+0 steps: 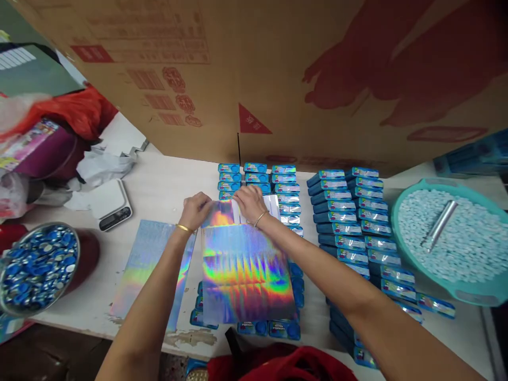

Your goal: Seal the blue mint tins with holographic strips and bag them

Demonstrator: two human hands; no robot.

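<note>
A shiny rainbow holographic sheet [246, 275] lies over rows of small blue boxes [286, 199] in the middle of the table. My left hand [194, 210] has its fingers closed on the sheet's upper left corner. At the top edge, my right hand [251, 203] bends its fingers down onto the sheet, closed on it beside white strips [272, 203]; its fingertips are partly hidden. A second holographic sheet [146, 254] lies flat on the table, partly behind my left forearm. Most of the boxes beneath the first sheet are covered.
Stacked blue boxes [343, 227] stand to the right, beside a turquoise basin [400, 248] of pale pellets holding a metal tube [440, 225]. At left are a pot [81, 254] of blue and silver pieces and a digital scale [111, 203]. A large cardboard box [222, 90] walls off the back.
</note>
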